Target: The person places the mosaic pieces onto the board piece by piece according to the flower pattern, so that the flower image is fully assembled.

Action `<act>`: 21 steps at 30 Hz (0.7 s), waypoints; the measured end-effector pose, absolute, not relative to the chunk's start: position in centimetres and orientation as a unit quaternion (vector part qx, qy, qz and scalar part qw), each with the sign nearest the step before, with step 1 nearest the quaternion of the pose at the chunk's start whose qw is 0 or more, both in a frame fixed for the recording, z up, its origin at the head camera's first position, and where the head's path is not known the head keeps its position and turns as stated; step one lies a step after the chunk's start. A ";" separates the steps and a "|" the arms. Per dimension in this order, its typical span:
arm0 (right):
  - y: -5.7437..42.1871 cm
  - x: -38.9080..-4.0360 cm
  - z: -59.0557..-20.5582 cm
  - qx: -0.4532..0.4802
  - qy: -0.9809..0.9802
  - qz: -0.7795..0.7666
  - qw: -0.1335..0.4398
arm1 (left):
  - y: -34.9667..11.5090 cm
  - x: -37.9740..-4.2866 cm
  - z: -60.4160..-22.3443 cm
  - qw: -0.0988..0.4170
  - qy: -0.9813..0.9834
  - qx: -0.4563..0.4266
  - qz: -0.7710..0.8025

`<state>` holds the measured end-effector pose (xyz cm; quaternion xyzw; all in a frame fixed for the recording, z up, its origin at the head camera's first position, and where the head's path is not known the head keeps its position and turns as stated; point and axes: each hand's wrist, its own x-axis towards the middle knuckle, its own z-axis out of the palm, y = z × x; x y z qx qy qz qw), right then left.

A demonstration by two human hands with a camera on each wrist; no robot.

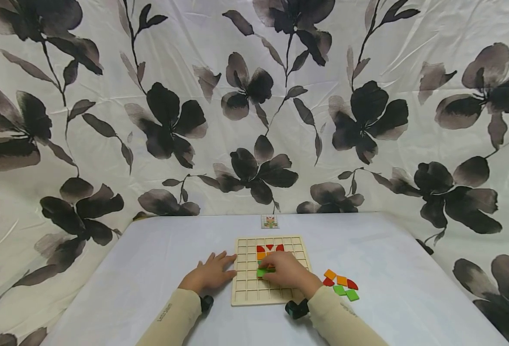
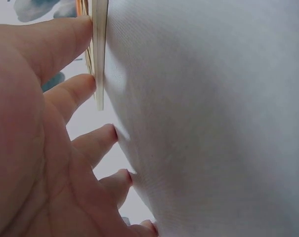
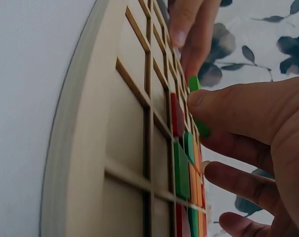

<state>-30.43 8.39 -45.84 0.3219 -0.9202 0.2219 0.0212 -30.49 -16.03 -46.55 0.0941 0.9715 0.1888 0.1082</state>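
A pale wooden grid board [image 1: 245,294] lies in front of me. Red pieces [image 1: 260,249] and orange pieces [image 1: 260,255] sit in its upper middle cells. Between thumb and forefinger, my right hand [image 1: 286,269] pinches a green piece [image 3: 194,83] just above the grid. Lower down in the right wrist view, a green tile [image 3: 181,170] and a red piece [image 3: 177,116] sit in cells. My left hand [image 1: 210,275] rests on the table with fingers spread, thumb and forefinger touching the board's left edge [image 2: 100,59]. The right hand hides some central cells.
Right of the board lie several loose pieces, among them an orange square [image 1: 329,274], a red piece [image 1: 353,284] and a green tile [image 1: 352,295]. Behind the board is a small pattern card [image 1: 269,221]. A flowered cloth [image 1: 254,120] hangs beyond the white table [image 1: 172,240].
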 end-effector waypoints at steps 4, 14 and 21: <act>7.7 -30.3 -45.9 0.332 -0.918 0.212 0.036 | -16.0 -30.4 -46.5 0.109 0.972 0.094 0.184; 6.1 -30.3 -46.4 0.333 -0.927 0.168 0.044 | -16.0 -30.4 -46.4 0.113 0.973 0.093 0.181; 5.5 -30.2 -46.4 0.329 -0.933 0.136 0.050 | -16.1 -31.0 -47.0 0.113 0.974 0.090 0.175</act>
